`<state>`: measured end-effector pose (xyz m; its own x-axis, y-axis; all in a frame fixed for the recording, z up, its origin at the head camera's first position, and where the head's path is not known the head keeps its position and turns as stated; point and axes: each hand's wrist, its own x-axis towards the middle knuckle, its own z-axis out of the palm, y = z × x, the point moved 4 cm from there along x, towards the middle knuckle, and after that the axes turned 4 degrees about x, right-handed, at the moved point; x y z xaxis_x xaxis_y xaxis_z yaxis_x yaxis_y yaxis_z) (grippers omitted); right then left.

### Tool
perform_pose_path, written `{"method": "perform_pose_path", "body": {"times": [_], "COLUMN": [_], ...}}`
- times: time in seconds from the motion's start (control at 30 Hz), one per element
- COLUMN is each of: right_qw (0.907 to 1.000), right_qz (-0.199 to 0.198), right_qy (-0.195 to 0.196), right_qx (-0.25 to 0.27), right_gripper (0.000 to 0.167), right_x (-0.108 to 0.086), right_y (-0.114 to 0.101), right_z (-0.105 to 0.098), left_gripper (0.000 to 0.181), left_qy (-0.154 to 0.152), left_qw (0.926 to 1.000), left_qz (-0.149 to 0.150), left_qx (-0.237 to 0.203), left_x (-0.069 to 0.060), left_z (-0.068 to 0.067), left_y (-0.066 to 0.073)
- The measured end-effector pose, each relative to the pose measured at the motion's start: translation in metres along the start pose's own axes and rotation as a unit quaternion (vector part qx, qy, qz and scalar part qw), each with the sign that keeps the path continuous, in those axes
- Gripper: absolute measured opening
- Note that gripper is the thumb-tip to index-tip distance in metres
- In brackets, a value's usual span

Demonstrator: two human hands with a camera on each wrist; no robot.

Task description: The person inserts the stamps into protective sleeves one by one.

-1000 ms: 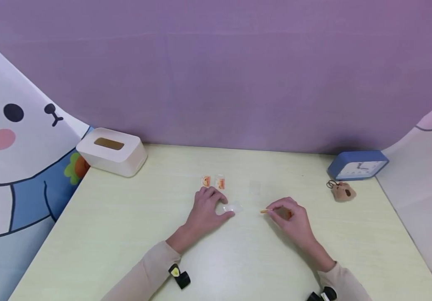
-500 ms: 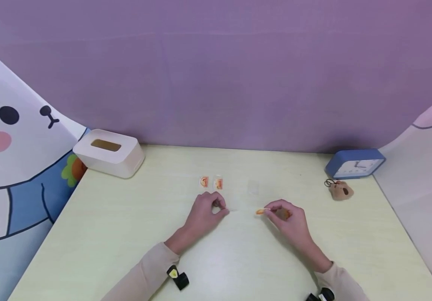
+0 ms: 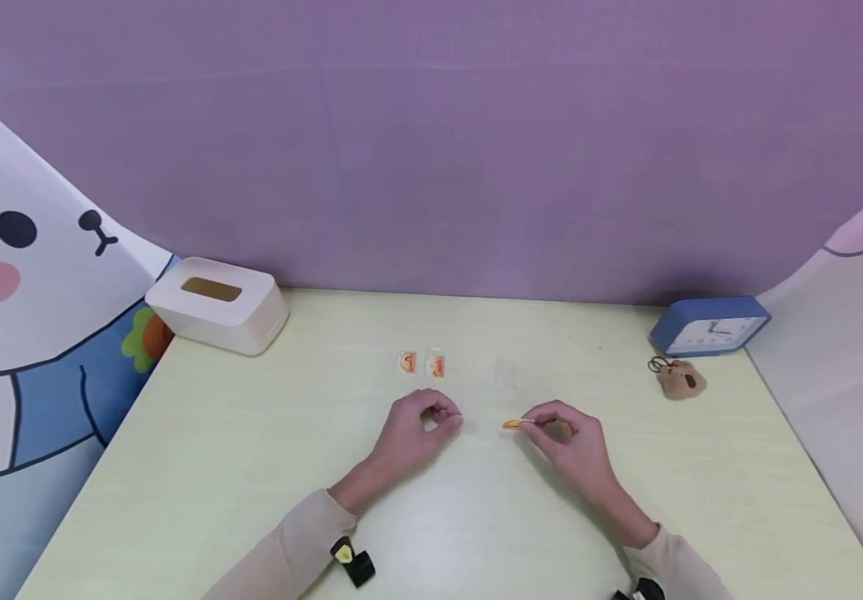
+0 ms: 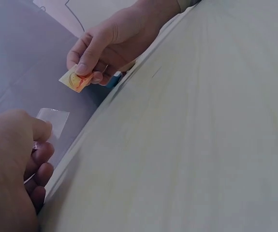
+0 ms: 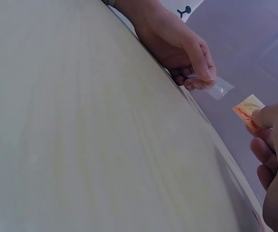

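Between thumb and fingers, my left hand pinches a small clear plastic bag, which sticks out past the fingertips in both wrist views. Facing it across a short gap, my right hand pinches a small square card with an orange and yellow print. The card's free edge points toward the bag, and the two are apart. Both hands are just above the table. Beyond the left hand lie two small orange-printed pieces side by side. Another clear, bag-like piece lies flat beyond the right hand.
A white tissue box stands at the table's back left corner. At the back right are a blue clock and a brown plush keychain. A purple cloth hangs behind the pale table.
My left hand has lifted the clear bag from the table, its thumb and fingers closing on it. My right hand has shifted left with the card, bringing it nearer the bag.
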<state>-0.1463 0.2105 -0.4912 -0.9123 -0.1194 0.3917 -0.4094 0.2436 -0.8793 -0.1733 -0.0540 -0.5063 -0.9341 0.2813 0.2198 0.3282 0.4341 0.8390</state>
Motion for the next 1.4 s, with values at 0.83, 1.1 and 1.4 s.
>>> {"method": "perform_pose_path", "body": {"times": [0.83,1.1,1.4], "right_qw": [0.9981,0.9984,0.9991], "right_qz": [-0.045,-0.05,-0.037], "right_qy": [0.042,0.018,0.003], "right_qx": [0.004,-0.021,-0.02], "right_gripper": [0.023,0.022,0.023], "right_x": [0.002,0.003,0.003], "right_y": [-0.012,-0.008,-0.005], "right_z": [0.028,0.03,0.033], "left_gripper": [0.006,0.006,0.004], "left_qy": [-0.017,-0.02,-0.016], "left_qw": [0.9997,0.9997,0.9994], "left_qz": [0.016,0.01,0.023], "left_qx": [0.006,0.011,0.022], "left_x": [-0.001,0.0,0.0], "left_z": [0.0,0.0,0.0], "left_y": [0.005,0.006,0.006]}}
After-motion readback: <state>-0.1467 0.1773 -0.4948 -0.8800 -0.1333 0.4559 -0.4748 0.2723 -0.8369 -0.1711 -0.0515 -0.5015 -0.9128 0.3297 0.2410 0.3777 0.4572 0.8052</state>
